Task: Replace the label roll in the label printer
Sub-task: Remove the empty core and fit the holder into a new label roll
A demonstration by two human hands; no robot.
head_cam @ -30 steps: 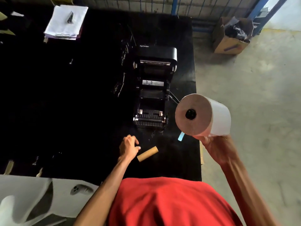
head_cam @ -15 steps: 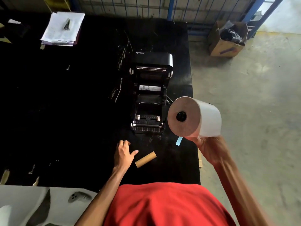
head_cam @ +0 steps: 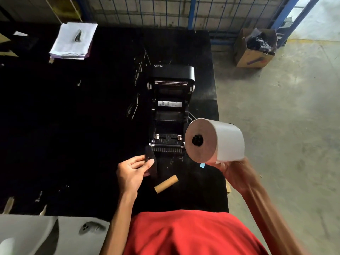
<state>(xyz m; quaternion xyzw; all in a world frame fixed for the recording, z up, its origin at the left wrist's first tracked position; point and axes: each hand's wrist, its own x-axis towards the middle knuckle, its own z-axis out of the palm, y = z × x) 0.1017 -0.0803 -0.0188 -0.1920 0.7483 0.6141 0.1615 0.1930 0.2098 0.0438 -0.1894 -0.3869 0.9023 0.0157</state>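
Observation:
A black label printer [head_cam: 171, 109] stands open on the black table [head_cam: 73, 126], its lid tipped back and its roll bay showing no roll. My right hand [head_cam: 233, 168] holds a large white label roll [head_cam: 215, 140] from below, to the right of the printer, with a black spindle in its core. My left hand [head_cam: 132, 170] grips a small black flat part [head_cam: 151, 159] just in front of the printer's left corner. A bare brown cardboard core [head_cam: 166, 184] lies on the table between my hands.
A stack of white papers [head_cam: 73, 40] sits at the table's far left. A cardboard box [head_cam: 254, 50] stands on the concrete floor at the back right. A wire fence runs behind the table. A white moulded object [head_cam: 36, 234] lies near my left side.
My left hand has lifted off the table and picked up a small black part. The label roll in my right hand has drifted slightly left, closer to the printer.

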